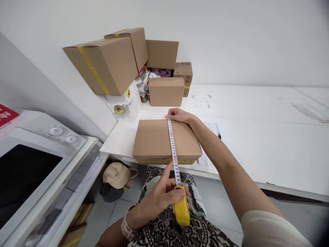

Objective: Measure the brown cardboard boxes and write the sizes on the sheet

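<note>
A closed brown cardboard box [154,137] lies at the front edge of the white table, yellow tape along its near side. Across its top runs the white blade of a tape measure [182,209], pulled out from the yellow case. My left hand [167,193] grips that case in front of the box, thumb on top and index finger stretched along the blade. At the box's far edge, my right hand [177,115] pinches the blade's end. Under my right forearm is a printed sheet [208,159], partly hidden, with a black pen [219,136] beside it.
Stacked cardboard boxes [115,61] stand on white avocado-print boxes [125,106] at the back left. Another brown box [166,92] stands behind the measured one, near small jars [143,97]. A white microwave [38,151] is at left. Caps [117,175] hang below the table.
</note>
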Demonstrator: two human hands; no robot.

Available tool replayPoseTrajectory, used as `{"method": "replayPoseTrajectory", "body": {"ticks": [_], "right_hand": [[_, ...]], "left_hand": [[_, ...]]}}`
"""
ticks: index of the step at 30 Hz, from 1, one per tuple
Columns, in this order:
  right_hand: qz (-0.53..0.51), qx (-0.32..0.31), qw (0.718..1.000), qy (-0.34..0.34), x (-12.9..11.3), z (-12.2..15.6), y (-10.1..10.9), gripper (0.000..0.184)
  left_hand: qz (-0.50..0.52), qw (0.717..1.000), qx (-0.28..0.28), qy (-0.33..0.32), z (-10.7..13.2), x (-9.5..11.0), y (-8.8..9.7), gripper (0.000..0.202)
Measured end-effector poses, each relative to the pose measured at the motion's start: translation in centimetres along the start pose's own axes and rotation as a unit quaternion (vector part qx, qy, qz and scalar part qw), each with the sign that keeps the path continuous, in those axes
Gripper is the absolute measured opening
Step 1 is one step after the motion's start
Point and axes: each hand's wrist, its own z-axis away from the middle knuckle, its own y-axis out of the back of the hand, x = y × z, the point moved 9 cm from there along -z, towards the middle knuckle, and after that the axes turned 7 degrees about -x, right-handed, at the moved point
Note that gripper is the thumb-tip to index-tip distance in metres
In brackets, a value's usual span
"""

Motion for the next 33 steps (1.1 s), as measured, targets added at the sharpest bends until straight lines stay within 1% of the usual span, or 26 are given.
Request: {"method": "replayPoseTrajectory", "body": {"ticks": [4,8,12,17,20,24,28,33], "right_hand": [[-0.071,-0.018,0.997,0.007,-1.2,1.6,-0.5,0.045],[-0.123,0.001,0.992,-0.009,-1.7,3.1,-0.6,0.045],[-0.147,0.026,0.989,-0.017,-1.7,3.9,-0.6,0.045],[-0.155,0.02,0.987,-0.02,-1.7,4.3,-0.6,0.045],[-0.142,0.017,0.99,-0.022,-1.4,3.8,-0.4,0.043],[-0.113,-0.015,0.993,-0.016,-0.7,2.3,-0.4,0.042],[-0.084,-0.021,0.996,0.0,-0.2,0.9,-0.3,0.044],[-0.099,-0.019,0.995,0.014,0.5,0.1,-0.3,0.044]], "left_hand": [[-0.003,1.0,-0.005,0.015,0.6,-0.4,0.2,0.111],[-0.007,1.0,0.01,0.014,1.2,-0.6,0.9,0.107],[-0.009,1.0,0.02,0.012,1.2,-0.5,1.0,0.107],[-0.02,0.999,0.046,0.007,0.6,0.4,1.2,0.104],[-0.015,0.997,0.071,0.003,0.3,0.9,1.4,0.095],[-0.017,0.995,0.099,0.002,0.0,1.4,1.7,0.081],[-0.017,0.994,0.111,0.005,-0.1,1.3,1.9,0.076],[0.004,0.992,0.122,0.012,-0.2,1.1,2.0,0.073]]}}
